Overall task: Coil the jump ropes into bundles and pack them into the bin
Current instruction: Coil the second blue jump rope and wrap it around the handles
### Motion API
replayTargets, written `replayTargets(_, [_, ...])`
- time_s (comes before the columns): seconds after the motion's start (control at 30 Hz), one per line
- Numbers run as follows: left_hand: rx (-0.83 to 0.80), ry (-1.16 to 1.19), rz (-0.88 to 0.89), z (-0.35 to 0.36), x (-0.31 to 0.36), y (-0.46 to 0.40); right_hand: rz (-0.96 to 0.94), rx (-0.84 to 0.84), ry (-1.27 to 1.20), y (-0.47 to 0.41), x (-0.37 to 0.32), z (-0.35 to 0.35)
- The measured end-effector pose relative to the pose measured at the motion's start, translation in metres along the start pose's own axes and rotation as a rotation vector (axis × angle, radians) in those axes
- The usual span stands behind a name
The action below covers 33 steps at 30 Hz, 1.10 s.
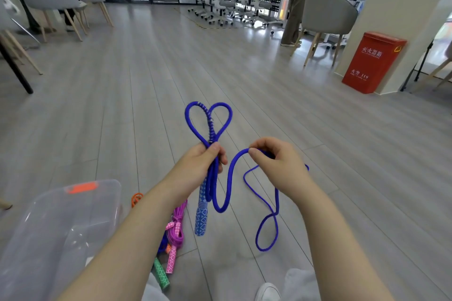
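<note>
A blue jump rope (226,176) hangs between both hands above the grey floor. My left hand (203,164) grips several strands of it, with two loops standing up in a heart shape above the fist. Its blue patterned handle (201,215) dangles below that hand. My right hand (276,161) pinches a single strand a little to the right, and the loose rest of the rope trails down to the floor. A clear plastic bin (61,232) with an orange latch stands at the lower left.
A pile of pink, green and orange jump ropes (172,237) lies on the floor beside the bin. My shoe (267,292) shows at the bottom. A red fire box (371,61), chairs (327,17) and a standing person (297,0) are further back.
</note>
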State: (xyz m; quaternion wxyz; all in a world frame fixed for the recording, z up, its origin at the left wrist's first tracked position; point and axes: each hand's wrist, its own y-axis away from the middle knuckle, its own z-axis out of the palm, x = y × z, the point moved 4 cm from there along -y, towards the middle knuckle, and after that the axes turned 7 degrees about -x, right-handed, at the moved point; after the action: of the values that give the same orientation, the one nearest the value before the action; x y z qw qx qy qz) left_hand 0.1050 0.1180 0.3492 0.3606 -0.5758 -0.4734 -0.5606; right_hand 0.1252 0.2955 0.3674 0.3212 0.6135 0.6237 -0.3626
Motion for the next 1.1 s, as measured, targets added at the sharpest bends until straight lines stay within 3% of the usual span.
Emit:
replayTargets(0.17, [-0.144, -0.041, -0.042, 0.01, 0.0, 0.003, -0.007, 0.047, 0.052, -0.001, -0.003, 0.003])
replayTargets(0.37, [-0.193, -0.015, -0.069, 0.017, -0.002, 0.006, -0.137, 0.078, 0.201, 0.003, -0.012, 0.006])
replayTargets(0.6, [-0.282, 0.181, -0.123, 0.023, -0.006, 0.004, -0.23, 0.147, 0.334, 0.003, -0.016, 0.007])
replayTargets(0.8, [-0.34, 0.388, -0.155, 0.028, -0.008, 0.003, -0.226, 0.202, 0.388, 0.002, -0.016, 0.007])
replayTargets(0.87, [-0.351, 0.363, -0.142, 0.025, -0.008, 0.001, -0.199, 0.191, 0.375, 0.0, -0.011, 0.007])
replayTargets(1.0, [-0.224, 0.201, -0.127, 0.011, -0.01, -0.001, -0.066, 0.121, 0.374, -0.002, 0.004, -0.003])
replayTargets(1.1, [-0.029, 0.275, -0.104, -0.011, -0.013, -0.01, 0.004, 0.088, 0.321, -0.001, 0.013, -0.018])
